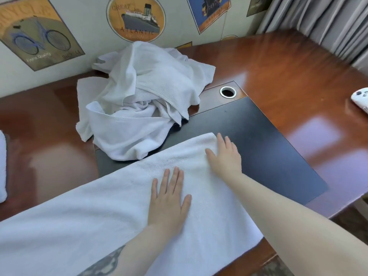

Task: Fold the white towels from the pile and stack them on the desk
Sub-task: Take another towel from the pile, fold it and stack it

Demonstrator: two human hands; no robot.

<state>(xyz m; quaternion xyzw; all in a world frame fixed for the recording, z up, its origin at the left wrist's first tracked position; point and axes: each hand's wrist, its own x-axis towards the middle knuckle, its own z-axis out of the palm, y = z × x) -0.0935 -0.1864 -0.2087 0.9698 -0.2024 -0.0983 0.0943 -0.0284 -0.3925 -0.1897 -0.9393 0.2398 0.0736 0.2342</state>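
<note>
The glossy wooden desk (288, 62) is seen spread wide, a black mat (249, 136) laid on it. A long white towel (89, 216) is stretched flat across the near edge and over the mat. Behind it, the crumpled pile of towels (147, 92) is heaped against the wall. The left hand (168, 200) is pressed flat on the towel's middle, fingers straight, nothing grasped; the right hand (225, 156) is laid flat on its far corner, fingers extended. A metal cable grommet (228, 91) is spotted beside the pile
</note>
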